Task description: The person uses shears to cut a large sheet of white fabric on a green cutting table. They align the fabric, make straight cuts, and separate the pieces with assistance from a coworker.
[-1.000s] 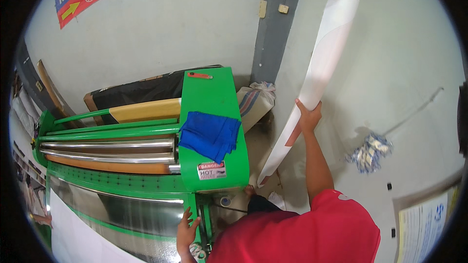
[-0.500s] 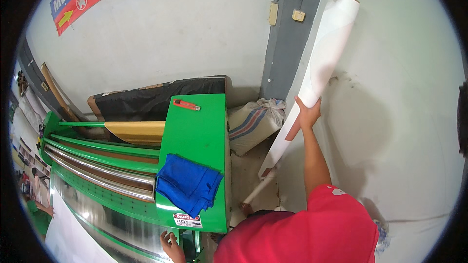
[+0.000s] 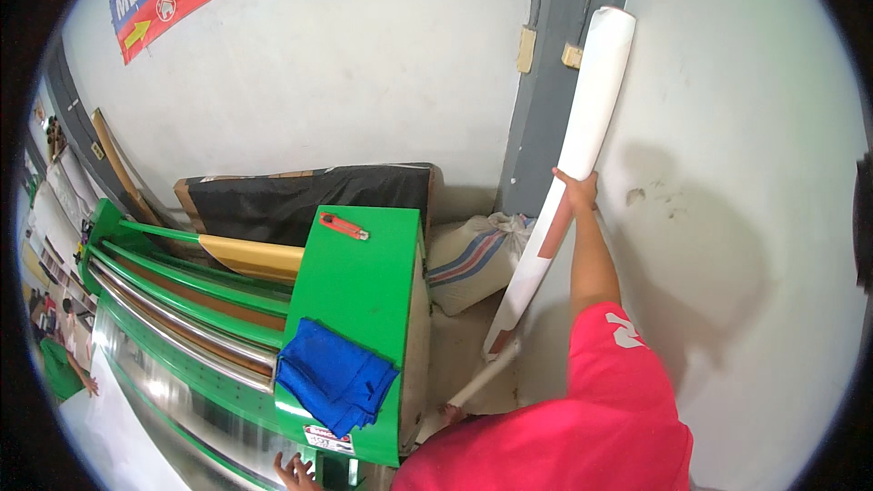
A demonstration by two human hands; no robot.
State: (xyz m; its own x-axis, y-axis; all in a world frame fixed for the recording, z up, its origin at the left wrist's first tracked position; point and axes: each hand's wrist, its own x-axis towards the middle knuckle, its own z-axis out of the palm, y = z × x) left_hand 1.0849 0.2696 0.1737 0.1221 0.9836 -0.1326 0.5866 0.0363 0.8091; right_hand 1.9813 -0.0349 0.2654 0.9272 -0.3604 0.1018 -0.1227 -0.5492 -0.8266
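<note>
My right hand [image 3: 579, 189], on an outstretched arm in a red sleeve, is closed around a long white roll of sheet material [image 3: 596, 82]. The roll leans at a slant along the wall by the grey pillar, its upper end tipped to the right. Reddish-brown patches show on its lower part, below my hand. At the lower edge my left hand [image 3: 296, 473] has its fingers apart and bent, with nothing visible in them. It is beside the front of a green roller machine [image 3: 355, 291], below a folded blue cloth [image 3: 336, 377] lying on the machine's end housing.
An orange cutter knife [image 3: 346, 226] lies on the green housing. Behind stand a black-wrapped long box [image 3: 318, 200] and a striped white sack [image 3: 477, 259]. A white sheet [image 3: 127, 436] hangs at the machine's front left, near a co-worker's hand [image 3: 91, 387].
The roll's upper end has swung left and away toward the pillar, with my right hand still around it. The view has shifted slightly; my left hand appears lower and further left.
</note>
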